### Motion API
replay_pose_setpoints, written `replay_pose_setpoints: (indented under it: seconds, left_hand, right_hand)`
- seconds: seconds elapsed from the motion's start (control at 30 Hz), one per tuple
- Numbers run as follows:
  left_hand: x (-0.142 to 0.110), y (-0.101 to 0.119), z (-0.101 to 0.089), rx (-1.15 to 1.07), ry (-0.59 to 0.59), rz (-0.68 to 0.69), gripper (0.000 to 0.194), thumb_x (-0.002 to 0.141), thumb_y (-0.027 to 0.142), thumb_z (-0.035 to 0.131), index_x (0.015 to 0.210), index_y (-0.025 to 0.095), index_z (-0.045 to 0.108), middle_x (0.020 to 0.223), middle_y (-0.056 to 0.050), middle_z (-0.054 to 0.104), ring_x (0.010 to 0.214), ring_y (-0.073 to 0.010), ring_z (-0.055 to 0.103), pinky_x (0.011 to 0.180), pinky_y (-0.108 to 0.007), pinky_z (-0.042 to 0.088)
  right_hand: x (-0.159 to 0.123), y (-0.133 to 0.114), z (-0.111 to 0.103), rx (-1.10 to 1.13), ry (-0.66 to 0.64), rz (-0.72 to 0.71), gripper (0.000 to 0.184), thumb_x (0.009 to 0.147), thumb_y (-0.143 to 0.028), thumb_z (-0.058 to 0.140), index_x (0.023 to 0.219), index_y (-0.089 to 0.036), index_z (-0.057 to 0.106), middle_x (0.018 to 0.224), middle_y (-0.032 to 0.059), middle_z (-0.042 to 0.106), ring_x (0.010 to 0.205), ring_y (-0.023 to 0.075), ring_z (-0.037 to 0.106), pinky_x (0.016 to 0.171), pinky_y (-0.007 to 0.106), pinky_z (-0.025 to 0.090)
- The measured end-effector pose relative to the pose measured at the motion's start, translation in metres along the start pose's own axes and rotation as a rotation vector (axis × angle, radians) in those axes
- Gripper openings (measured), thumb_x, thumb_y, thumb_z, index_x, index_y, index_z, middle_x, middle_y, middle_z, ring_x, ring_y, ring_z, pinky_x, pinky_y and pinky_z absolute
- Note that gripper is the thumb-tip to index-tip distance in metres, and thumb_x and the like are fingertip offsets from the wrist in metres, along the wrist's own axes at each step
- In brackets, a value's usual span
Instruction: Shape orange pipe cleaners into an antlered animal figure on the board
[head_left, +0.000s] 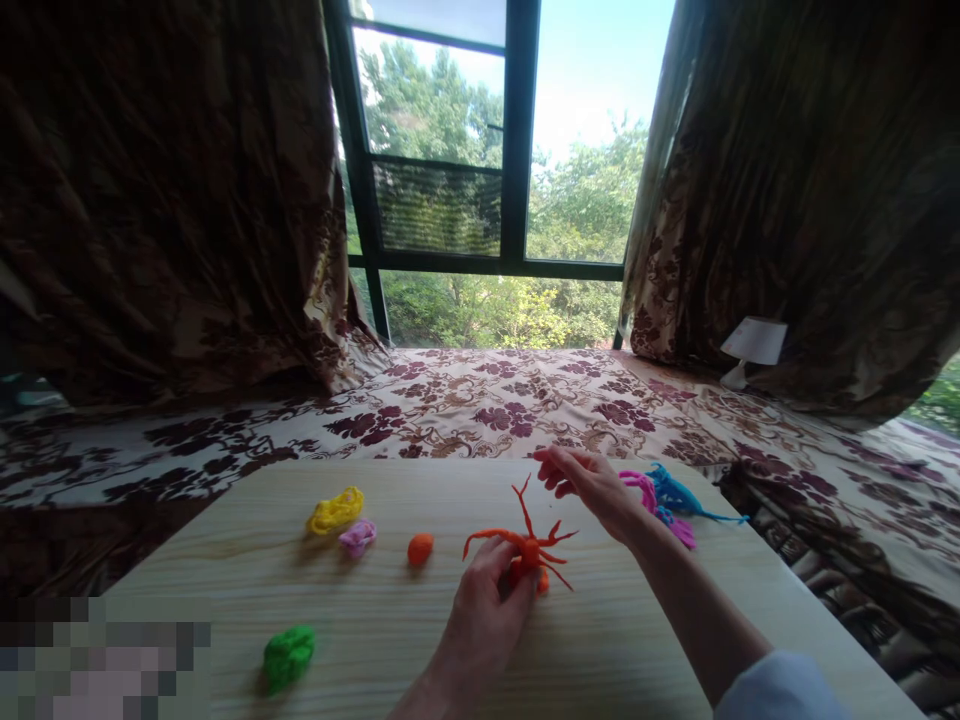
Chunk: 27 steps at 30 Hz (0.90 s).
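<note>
My left hand (487, 590) grips an orange modelling-clay figure (530, 552) by its body, low over the wooden table. Thin branching arms stick out from the figure on several sides, one of them pointing up. Beyond it and to the right, my right hand (581, 480) hovers with loosely bent fingers, apart from the figure; nothing shows in them. A smooth orange clay ball (421, 548) rests on the table left of the figure.
Yellow clay (335, 510), pink clay (358, 538) and green clay (289, 657) lie on the table's left side. Behind my right forearm are magenta clay (639, 488) and blue clay (675, 492). A floral cloth (495, 400) and a small lamp (754, 342) are farther back.
</note>
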<state>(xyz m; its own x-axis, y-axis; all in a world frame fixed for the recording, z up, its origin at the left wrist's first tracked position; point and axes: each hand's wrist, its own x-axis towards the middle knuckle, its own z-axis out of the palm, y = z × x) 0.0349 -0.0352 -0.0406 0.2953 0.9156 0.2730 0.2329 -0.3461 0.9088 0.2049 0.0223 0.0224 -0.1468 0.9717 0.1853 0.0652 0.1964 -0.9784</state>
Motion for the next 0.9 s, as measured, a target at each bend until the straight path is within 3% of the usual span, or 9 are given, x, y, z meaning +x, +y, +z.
replay_pose_setpoints:
  seconds: [0.17, 0.3, 0.5, 0.67, 0.9]
  left_hand:
    - [0.01, 0.001, -0.008, 0.031, 0.108, 0.053, 0.02, 0.084, 0.032, 0.044, 0.081, 0.019, 0.058, 0.084, -0.004, 0.057, 0.079, -0.0158, 0.055, 0.068, -0.025, 0.047]
    - [0.021, -0.003, -0.013, 0.193, 0.2, 0.107, 0.019, 0.083, 0.03, 0.044, 0.076, 0.019, 0.058, 0.079, -0.003, 0.058, 0.075, -0.0159, 0.056, 0.068, -0.027, 0.047]
    - [0.017, -0.003, -0.009, 0.254, 0.292, 0.081, 0.013, 0.073, 0.027, 0.055, 0.081, 0.018, 0.06, 0.083, -0.004, 0.06, 0.08, -0.0178, 0.058, 0.073, -0.031, 0.049]
    - [0.012, 0.004, -0.009, 0.274, 0.351, 0.042, 0.015, 0.07, 0.028, 0.058, 0.081, 0.018, 0.062, 0.084, -0.004, 0.062, 0.08, -0.0176, 0.06, 0.073, -0.031, 0.049]
    - [0.012, 0.009, -0.016, 0.285, 0.317, 0.085, 0.017, 0.075, 0.027, 0.052, 0.08, 0.017, 0.064, 0.08, -0.005, 0.061, 0.078, -0.0175, 0.058, 0.072, -0.031, 0.048]
  right_hand:
    - [-0.027, -0.01, -0.023, 0.029, 0.156, -0.048, 0.04, 0.084, -0.048, 0.044, 0.093, -0.015, 0.064, 0.074, 0.0037, 0.059, 0.063, 0.0117, 0.052, 0.055, 0.023, 0.04]
    - [-0.06, 0.019, -0.025, -0.024, 0.161, 0.053, 0.039, 0.081, -0.05, 0.047, 0.085, -0.015, 0.065, 0.065, 0.003, 0.059, 0.055, 0.0124, 0.051, 0.049, 0.024, 0.038]
    - [-0.092, 0.061, -0.008, -0.216, 0.268, 0.009, 0.039, 0.082, -0.048, 0.043, 0.092, -0.016, 0.064, 0.068, 0.0043, 0.059, 0.057, 0.0166, 0.053, 0.052, 0.028, 0.042]
    - [-0.104, 0.056, -0.001, -0.305, 0.312, -0.027, 0.037, 0.081, -0.046, 0.045, 0.098, -0.017, 0.062, 0.076, 0.0068, 0.062, 0.068, 0.0216, 0.057, 0.059, 0.031, 0.045]
    - [-0.114, 0.036, 0.016, -0.364, 0.379, -0.017, 0.042, 0.083, -0.046, 0.04, 0.099, -0.014, 0.062, 0.081, 0.0099, 0.065, 0.073, 0.0232, 0.061, 0.064, 0.033, 0.049]
